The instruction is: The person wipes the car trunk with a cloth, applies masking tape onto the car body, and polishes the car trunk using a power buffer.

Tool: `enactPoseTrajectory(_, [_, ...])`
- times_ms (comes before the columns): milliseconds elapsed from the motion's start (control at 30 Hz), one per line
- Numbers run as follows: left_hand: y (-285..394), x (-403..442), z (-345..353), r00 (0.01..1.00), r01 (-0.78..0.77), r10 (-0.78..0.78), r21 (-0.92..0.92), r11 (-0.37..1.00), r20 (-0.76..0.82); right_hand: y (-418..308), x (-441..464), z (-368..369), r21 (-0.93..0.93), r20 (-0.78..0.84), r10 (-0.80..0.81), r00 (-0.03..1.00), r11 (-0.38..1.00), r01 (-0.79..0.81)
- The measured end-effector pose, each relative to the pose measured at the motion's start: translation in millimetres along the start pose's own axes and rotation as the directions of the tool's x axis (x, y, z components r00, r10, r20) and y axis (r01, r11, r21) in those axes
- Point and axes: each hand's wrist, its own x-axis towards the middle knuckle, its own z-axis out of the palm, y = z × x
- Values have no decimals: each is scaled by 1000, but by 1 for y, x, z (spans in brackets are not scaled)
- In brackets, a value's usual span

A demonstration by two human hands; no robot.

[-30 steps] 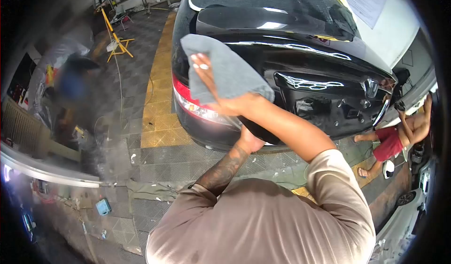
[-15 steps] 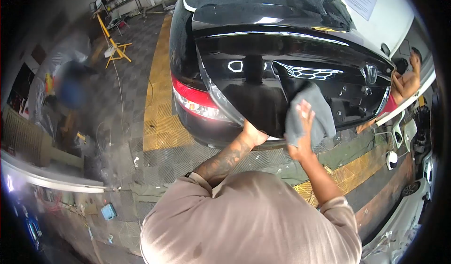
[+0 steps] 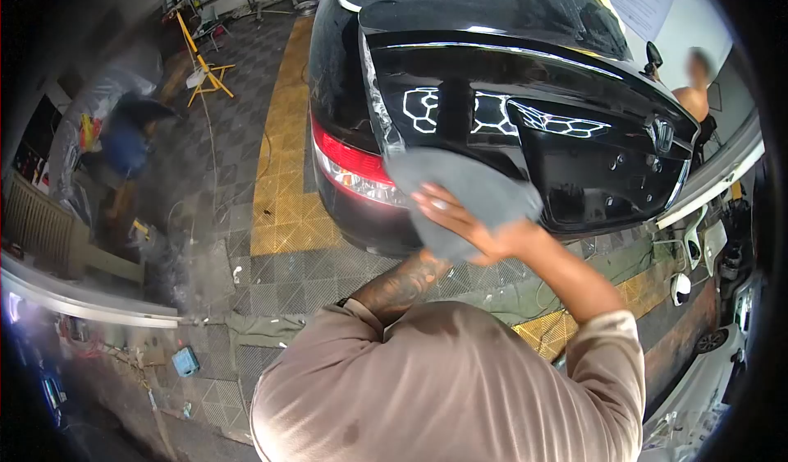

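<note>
My right hand (image 3: 468, 228) presses a grey cloth (image 3: 460, 179) over the lower left corner of the car's glossy black boot lid (image 3: 443, 146). Its fingers lie together across the cloth, pointing left. Only a bit of my left hand (image 3: 435, 260) shows below the cloth; its fingers are hidden, near the lid's lower edge. The lid appears raised, with a gap along its left side and a strip of clear film (image 3: 377, 105) there. Left of the cloth is the red and white tail light (image 3: 353, 166).
A yellow stand (image 3: 201, 68) with a cord is on the tiled floor at left. Behind it, a person in dark blue (image 3: 127, 142) bends beside plastic-covered things. Another person (image 3: 694, 92) is beyond the car at right. A light blue object (image 3: 185, 362) lies on the floor.
My right hand has swept the cloth left and a little up across the boot lid, now covering my left hand's fingers. The person at right is more upright and farther back.
</note>
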Motion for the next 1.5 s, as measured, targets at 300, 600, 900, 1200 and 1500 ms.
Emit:
enactPoseTrajectory(300, [-5,0,-3,993,-102,110,182,978,-35,-16,-39,-1,95,-360,484,797,869,-485])
enactPoseTrajectory(600, [6,9,-3,998,-12,20,-140,990,56,9,-142,24,-57,-535,716,449,499,-864])
enactPoseTrajectory(900, [9,-7,46,997,14,-20,70,997,79,-16,-48,16,469,-672,662,332,727,-501])
enactPoseTrajectory(1200, [15,-1,10,998,30,-32,-30,999,-53,-14,-245,91,517,-567,804,-179,178,-837])
enactPoseTrajectory(1500, [9,0,25,994,-18,23,49,999,-110,38,-271,51,506,-393,875,-283,-51,-861])
